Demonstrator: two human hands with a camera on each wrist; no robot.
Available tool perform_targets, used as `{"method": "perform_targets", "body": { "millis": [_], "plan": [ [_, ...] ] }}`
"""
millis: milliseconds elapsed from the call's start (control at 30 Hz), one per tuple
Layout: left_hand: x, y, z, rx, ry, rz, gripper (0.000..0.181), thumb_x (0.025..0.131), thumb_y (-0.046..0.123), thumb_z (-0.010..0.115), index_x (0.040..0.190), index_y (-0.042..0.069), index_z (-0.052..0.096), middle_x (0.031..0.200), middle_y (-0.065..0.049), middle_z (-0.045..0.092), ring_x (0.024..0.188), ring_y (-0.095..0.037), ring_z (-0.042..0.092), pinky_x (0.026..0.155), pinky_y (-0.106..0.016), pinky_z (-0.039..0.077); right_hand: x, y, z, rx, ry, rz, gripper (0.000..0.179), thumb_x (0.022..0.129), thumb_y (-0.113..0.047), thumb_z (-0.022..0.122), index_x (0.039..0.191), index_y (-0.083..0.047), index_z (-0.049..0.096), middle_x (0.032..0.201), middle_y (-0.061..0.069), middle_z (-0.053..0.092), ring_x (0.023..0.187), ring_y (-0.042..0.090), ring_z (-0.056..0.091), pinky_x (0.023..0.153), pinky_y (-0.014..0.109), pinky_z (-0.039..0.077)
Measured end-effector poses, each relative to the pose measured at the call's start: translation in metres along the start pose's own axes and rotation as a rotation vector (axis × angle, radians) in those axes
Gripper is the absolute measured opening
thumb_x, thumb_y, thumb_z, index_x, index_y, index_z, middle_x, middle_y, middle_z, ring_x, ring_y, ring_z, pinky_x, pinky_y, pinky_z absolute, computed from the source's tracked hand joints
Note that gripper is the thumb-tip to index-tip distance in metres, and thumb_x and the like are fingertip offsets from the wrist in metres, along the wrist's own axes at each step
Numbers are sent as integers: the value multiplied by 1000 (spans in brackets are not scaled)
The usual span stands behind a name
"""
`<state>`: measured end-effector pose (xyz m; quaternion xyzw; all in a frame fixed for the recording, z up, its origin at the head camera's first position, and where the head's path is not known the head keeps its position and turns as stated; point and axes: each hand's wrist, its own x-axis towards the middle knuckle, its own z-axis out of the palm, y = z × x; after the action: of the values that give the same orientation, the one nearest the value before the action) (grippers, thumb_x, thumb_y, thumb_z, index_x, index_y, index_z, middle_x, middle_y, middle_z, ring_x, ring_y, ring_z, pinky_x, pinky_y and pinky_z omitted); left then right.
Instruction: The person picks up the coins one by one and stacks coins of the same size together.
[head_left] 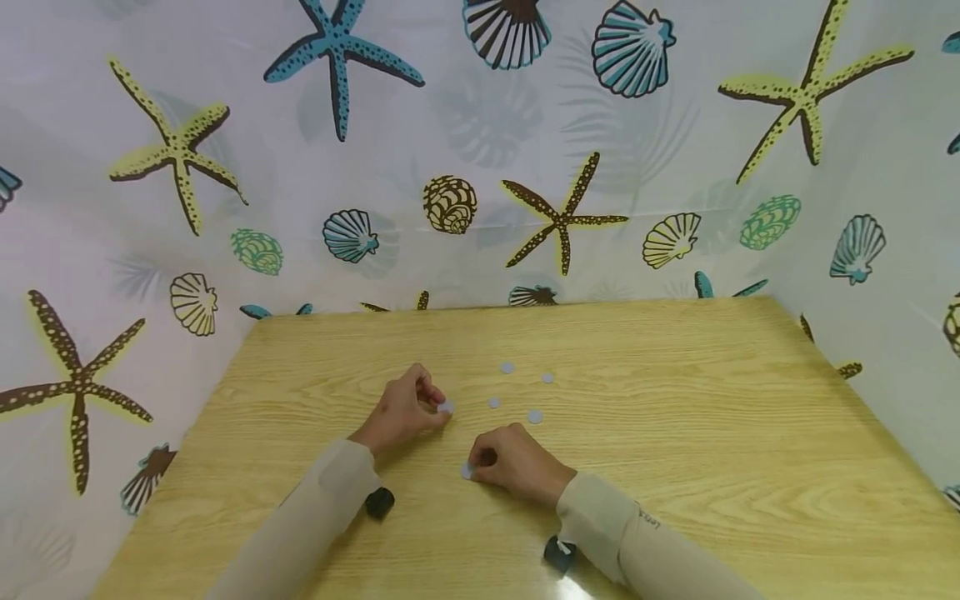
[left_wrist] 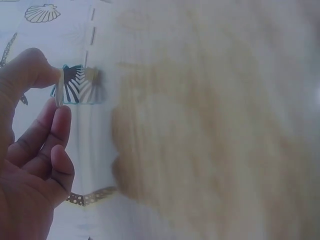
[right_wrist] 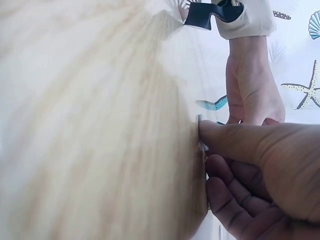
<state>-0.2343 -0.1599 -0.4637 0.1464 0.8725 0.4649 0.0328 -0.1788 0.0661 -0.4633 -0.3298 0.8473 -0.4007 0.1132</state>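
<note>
The left hand (head_left: 407, 410) pinches one disc (head_left: 446, 407) — four loose discs (head_left: 535, 417) to its right — the nearer right hand (head_left: 517, 462) a second disc (head_left: 467, 471).

At the table (head_left: 712, 417), both sleeves (head_left: 307, 517) are cut off and one disc (head_left: 466, 471) is partly covered by the right hand (head_left: 519, 463).
</note>
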Motion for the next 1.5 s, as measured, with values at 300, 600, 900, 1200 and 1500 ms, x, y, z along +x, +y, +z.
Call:
{"method": "perform_targets", "body": {
  "millis": [300,600,900,1200,1500],
  "plan": [
    [-14,4,-1,4,-48,23,39,78,-1,82,91,6,45,92,0,70,84,-15,67,78,-31,54,-1,0,1,8,-1,7,6,86,-5,78,89,-6,73,88,1,74,78,5,65,72,21,52],
    [-30,5,0,11,-125,90,38,79,0,81,92,7,46,92,-1,70,87,-16,68,75,-28,52,-3,0,1,16,-1,23,6,86,-4,77,90,-6,73,88,1,73,77,4,64,72,20,52],
    [-41,6,7,-35,-192,146,37,79,-3,81,93,6,47,93,-5,72,87,-21,70,76,-28,55,-3,2,2,13,1,24,7,86,-4,78,89,-7,73,88,0,74,77,4,64,72,20,53],
    [-46,10,11,22,-249,140,37,81,2,82,94,7,47,94,-4,73,85,-16,68,64,-22,46,-1,2,2,1,18,4,7,85,-4,78,88,-8,74,87,0,74,77,3,64,71,21,53],
    [-47,14,14,43,-297,145,35,82,4,80,95,10,48,95,4,72,89,-10,67,81,-28,53,-1,0,0,3,23,14,6,86,-5,78,88,-8,73,86,0,73,75,3,62,70,21,52]
  ]
}}
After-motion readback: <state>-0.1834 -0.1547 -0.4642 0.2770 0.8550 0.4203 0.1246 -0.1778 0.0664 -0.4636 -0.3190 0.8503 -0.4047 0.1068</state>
